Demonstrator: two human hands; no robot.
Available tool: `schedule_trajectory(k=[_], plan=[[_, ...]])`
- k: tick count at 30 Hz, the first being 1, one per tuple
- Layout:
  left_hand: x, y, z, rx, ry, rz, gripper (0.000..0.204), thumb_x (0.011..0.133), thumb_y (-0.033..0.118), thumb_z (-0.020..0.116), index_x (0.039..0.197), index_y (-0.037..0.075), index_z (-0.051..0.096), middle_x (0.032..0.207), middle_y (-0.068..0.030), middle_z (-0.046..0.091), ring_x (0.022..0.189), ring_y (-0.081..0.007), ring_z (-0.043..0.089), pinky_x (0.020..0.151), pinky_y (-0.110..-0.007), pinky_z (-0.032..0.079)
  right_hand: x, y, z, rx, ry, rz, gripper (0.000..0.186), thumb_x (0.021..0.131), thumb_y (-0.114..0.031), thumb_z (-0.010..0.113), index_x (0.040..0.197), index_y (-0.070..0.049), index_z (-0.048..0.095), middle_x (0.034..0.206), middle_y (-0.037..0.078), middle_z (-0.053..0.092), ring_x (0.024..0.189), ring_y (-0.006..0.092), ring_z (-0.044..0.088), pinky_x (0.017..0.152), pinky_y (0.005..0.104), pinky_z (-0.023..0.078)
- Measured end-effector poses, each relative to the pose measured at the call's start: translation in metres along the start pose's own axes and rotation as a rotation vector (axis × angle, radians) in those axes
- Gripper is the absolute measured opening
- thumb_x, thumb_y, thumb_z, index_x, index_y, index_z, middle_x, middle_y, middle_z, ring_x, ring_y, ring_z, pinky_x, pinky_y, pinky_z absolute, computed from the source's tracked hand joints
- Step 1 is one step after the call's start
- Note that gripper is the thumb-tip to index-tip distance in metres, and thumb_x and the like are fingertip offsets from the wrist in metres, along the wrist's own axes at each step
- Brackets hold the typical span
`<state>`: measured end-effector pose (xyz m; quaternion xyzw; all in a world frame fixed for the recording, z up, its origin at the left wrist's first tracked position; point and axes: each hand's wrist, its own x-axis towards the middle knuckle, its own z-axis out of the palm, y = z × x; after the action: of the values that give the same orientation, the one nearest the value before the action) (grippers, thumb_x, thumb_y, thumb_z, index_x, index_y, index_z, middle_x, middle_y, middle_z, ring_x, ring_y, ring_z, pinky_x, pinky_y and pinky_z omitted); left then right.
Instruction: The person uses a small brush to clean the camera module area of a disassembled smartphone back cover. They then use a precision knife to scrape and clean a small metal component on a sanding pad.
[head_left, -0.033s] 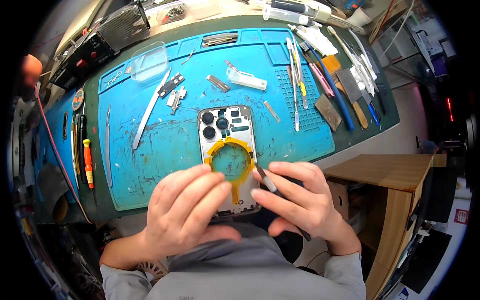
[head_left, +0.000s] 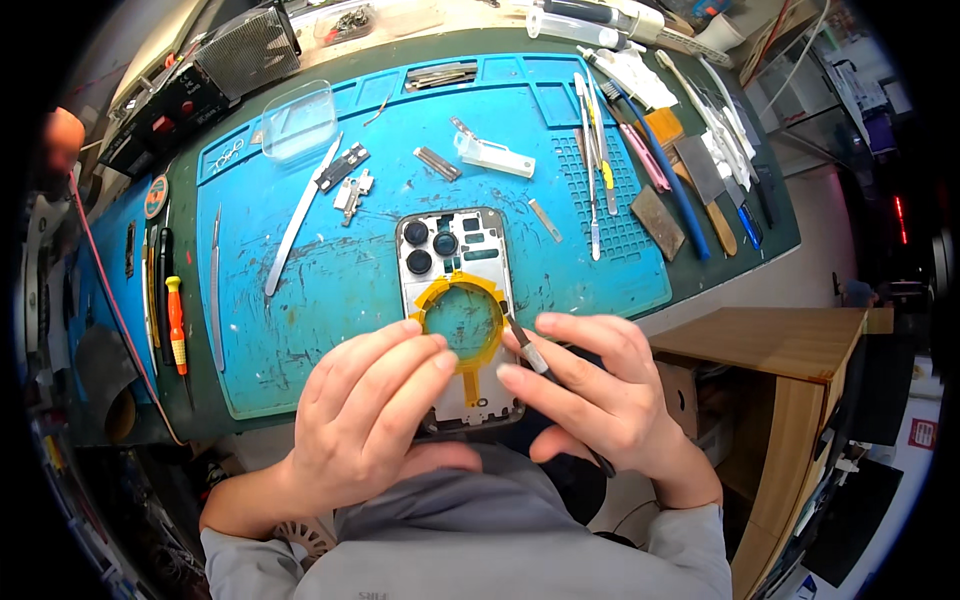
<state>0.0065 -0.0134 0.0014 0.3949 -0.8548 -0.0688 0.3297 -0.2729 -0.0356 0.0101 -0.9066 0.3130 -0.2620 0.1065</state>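
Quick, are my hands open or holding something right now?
Left hand: open, loosely bent over the left side of the phone housing.
Right hand: closed, holding a slim dark tool.

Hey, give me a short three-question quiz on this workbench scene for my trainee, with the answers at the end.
1. What does the right hand hold?
2. True or false: the red-and-yellow screwdriver lies to the left of the phone housing.
3. Multiple choice: what colour is the ring on the housing? A) Blue B) Yellow C) Red

Key:
1. A slim dark-handled tool.
2. True.
3. B.
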Motion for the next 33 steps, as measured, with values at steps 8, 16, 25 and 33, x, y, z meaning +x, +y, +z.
schedule_trajectory(k=[8, 16, 25, 33], plan=[[-0.009, -0.004, 0.008, -0.008, -0.001, 0.0, 0.083, 0.081, 0.041, 0.092, 0.146, 0.0, 0.062, 0.136, -0.0155, 0.07, 0.128, -0.0341, 0.069, 0.105, -0.046, 0.058, -0.019, 0.007, -0.007, 0.714, 0.17, 0.043, 0.072, 0.111, -0.062, 0.049, 0.121, 0.001, 0.08, 0.082, -0.001, 0.076, 0.085, 0.0216, 0.073, 0.084, 0.0388, 0.059], [-0.01, -0.005, -0.002, 0.003, -0.058, 0.055, 0.091, 0.079, 0.041, 0.095, 0.15, 0.0, 0.057, 0.142, -0.018, 0.069, 0.132, -0.0382, 0.067, 0.111, -0.052, 0.055, -0.031, 0.012, -0.003, 0.703, 0.201, 0.164, 0.033, 0.105, -0.022, 0.07, 0.123, 0.005, 0.075, 0.098, 0.014, 0.084, 0.09, 0.0269, 0.08, 0.079, 0.037, 0.064], [-0.005, -0.005, -0.013, 0.117, -0.12, 0.047, 0.04, 0.098, 0.025, 0.077, 0.135, 0.009, 0.075, 0.14, -0.0117, 0.073, 0.128, -0.0285, 0.069, 0.111, -0.045, 0.056, -0.032, 0.009, -0.001, 0.618, 0.187, 0.178, 0.034, 0.104, -0.02, 0.074, 0.127, 0.005, 0.076, 0.119, 0.023, 0.079, 0.101, 0.0346, 0.081, 0.084, 0.0385, 0.065], [-0.016, -0.007, -0.022, 0.084, -0.075, 0.089, 0.044, 0.085, 0.017, 0.082, 0.125, 0.0, 0.078, 0.129, -0.0143, 0.074, 0.109, -0.027, 0.075, 0.088, -0.037, 0.061, -0.012, -0.004, 0.006, 0.533, 0.105, 0.08, 0.04, 0.104, -0.022, 0.076, 0.133, 0.005, 0.073, 0.13, 0.025, 0.075, 0.11, 0.0359, 0.079, 0.09, 0.0401, 0.066]])
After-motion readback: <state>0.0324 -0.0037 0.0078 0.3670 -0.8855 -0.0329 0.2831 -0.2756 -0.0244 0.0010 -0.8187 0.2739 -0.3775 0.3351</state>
